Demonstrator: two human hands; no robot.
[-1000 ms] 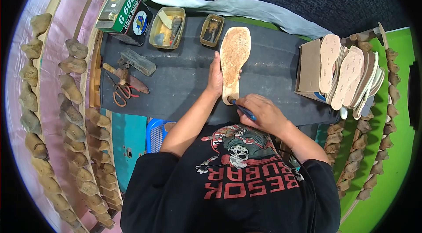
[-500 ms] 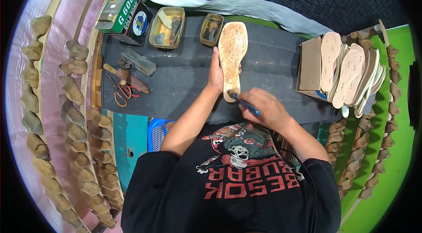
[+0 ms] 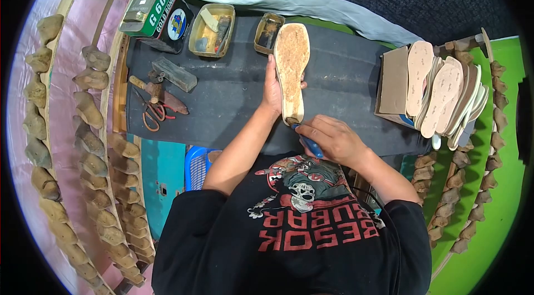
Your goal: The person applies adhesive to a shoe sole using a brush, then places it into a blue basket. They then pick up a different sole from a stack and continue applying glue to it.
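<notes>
Two bare hands work over one sole lying lengthwise on the dark mat of the bench. The left hand lies against the sole's left edge, fingers curled around it, pinning it flat. The right hand is closed around a blue-handled brush whose tip touches the sole's near, heel end. Beyond the sole's far end sit two open tins and a green can. Scissors lie to the left, a stack of soles stands well apart on the right
</notes>
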